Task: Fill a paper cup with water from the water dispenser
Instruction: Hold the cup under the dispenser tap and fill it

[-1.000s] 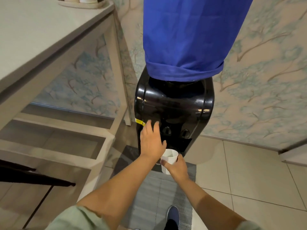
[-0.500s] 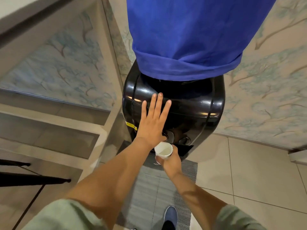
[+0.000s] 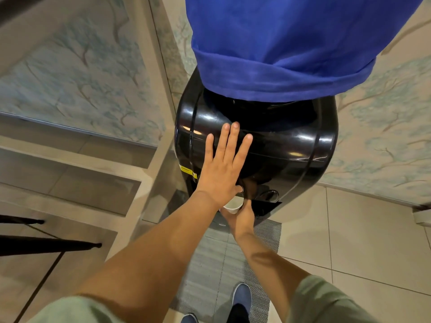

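The paper cup (image 3: 233,204) is small, white, upright, its mouth half hidden under the left wrist; it sits at 6 o'clock of the black water dispenser (image 3: 291,141), below the taps; the right hand (image 3: 242,217) grasps it from beneath; the left hand (image 3: 221,169) lies flat, fingers spread toward 12, thumb on a tap button.

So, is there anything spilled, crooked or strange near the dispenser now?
Nothing stands out. The cup is upright in the right hand under the taps of the dispenser, and the left hand lies flat on its front, thumb at a tap. No water shows on the mat or floor.
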